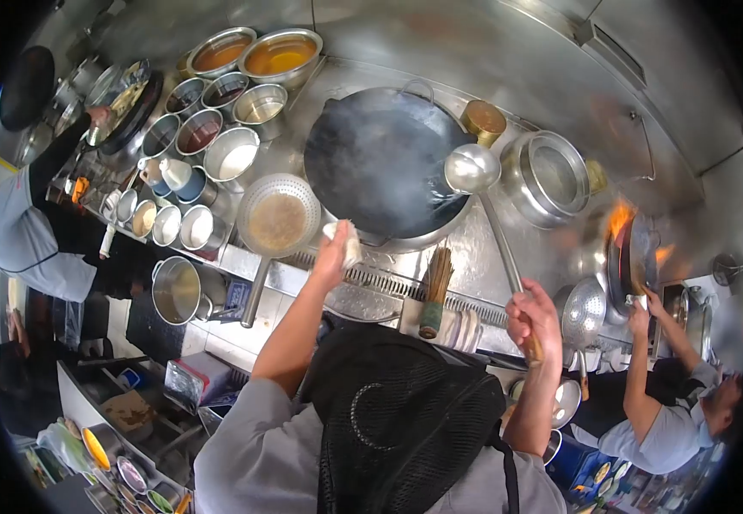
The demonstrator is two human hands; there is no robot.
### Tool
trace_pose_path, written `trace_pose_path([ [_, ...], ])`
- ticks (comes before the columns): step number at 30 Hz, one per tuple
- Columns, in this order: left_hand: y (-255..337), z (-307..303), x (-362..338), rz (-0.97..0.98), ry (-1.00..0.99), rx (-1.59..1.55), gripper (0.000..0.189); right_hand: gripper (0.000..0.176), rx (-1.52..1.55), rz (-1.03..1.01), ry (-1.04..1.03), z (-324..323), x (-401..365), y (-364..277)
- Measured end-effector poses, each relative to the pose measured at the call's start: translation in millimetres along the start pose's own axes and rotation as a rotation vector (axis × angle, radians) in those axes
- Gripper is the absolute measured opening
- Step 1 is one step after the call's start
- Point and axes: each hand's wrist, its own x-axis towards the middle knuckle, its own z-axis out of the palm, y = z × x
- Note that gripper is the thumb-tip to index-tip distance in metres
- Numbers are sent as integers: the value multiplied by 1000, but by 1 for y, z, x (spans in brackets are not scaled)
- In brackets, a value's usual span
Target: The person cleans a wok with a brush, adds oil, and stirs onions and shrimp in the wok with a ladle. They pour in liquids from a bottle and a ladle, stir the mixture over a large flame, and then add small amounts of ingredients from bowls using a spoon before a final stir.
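Note:
My left hand [330, 259] is closed around a folded white cloth [351, 249] at the near-left rim of a large dark wok [341, 141]. Steam rises from the wok and blurs what is inside. In my right hand [534, 315] is the long handle of a metal ladle [472, 168]. The ladle's bowl hangs over the wok's right edge. A perforated strainer [306, 199] with a long handle rests to the left of my left hand. Between my hands, a bamboo wok brush [437, 295] stands by the counter's front grate.
Metal seasoning containers [232, 154] and two basins [281, 56] of orange liquid line the left. A brass-coloured can [483, 120] and a metal pot [544, 178] stand right of the wok. At far right, a person [658, 428] handles a flaming wok [621, 257]. Another person [24, 227] works at left.

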Motion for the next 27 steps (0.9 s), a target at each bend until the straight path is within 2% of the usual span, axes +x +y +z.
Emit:
trace_pose_path([
  [3, 12, -31, -26, 10, 76, 198, 38, 63, -317, -129, 38, -19, 28, 20],
  [5, 13, -62, -41, 55, 131, 296, 41, 61, -404, -206, 81, -39, 51, 28],
  [6, 15, -78, -49, 79, 154, 373, 43, 59, -509, -277, 125, -52, 63, 28],
  [7, -3, -121, -42, 83, 222, 339, 48, 58, -548, -326, 185, -63, 75, 28],
  [8, 4, -126, -57, 7, 237, 287, 53, 57, -589, -373, 253, -73, 88, 26],
  [10, 2, -148, -68, 81, 279, 423, 55, 59, -836, -414, 417, -97, 117, 13],
  [12, -16, -193, -69, 237, 133, 705, 55, 53, -917, -477, 552, -128, 153, 3],
  [13, -9, -178, -70, 238, 121, 712, 55, 53, -908, -477, 563, -138, 167, -5],
  [15, 9, -140, -92, -20, 294, 570, 54, 51, -1070, -591, 620, -156, 194, -18],
  [16, 11, -134, -94, -19, 293, 573, 54, 51, -1067, -591, 621, -176, 219, -18],
  [17, 11, -130, -95, -7, 258, 640, 51, 42, -1094, -548, 654, -201, 251, -13],
  [18, 10, -126, -96, 6, 221, 704, 49, 35, -1122, -506, 689, -213, 270, -16],
  [19, 8, -120, -96, 10, 210, 697, 49, 35, -1126, -515, 700, -208, 268, -34],
  [21, 6, -114, -95, 71, 197, 601, 45, 16, -34, -201, 224, -193, 261, -64],
  [22, 6, -117, -93, 74, 193, 591, 45, 16, -41, -209, 224, -185, 250, -73],
  [24, 5, -126, -91, 98, 125, 625, 45, 16, 577, -19, 42, -171, 227, -85],
  [25, 5, -127, -92, 97, 125, 617, 45, 20, 613, 17, -67, -167, 217, -85],
  [27, 7, -128, -93, 128, 80, 587, 47, 20, 659, -23, -64, -154, 193, -85],
])
